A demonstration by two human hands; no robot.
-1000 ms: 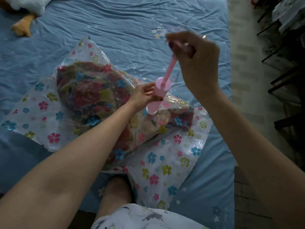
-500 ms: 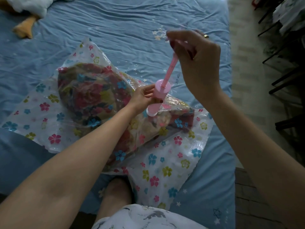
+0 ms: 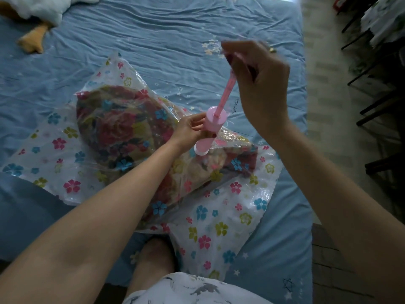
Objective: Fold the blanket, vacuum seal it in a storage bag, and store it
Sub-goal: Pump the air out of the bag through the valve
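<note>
Left hand (image 3: 188,130) wrapped round pump barrel (image 3: 210,130), right hand (image 3: 260,84) pinching plunger rod (image 3: 225,93) top. Keep nozzle square on bag (image 3: 219,216) valve, full straight strokes.

Two bare forearms reach into view from the bottom corners, with no sleeves showing on either. The left hand (image 3: 190,130) has dark red polish on at least one fingernail. The right hand (image 3: 260,84) wears a small gold-coloured ring (image 3: 271,50) on one finger, and its fingertips also look dark, though that hand is slightly blurred. At the bottom edge, the person wears a white garment (image 3: 186,290) printed with grey shapes, possibly animals; the print is too small to tell. A bare knee (image 3: 154,257) shows just above the hem.
</note>
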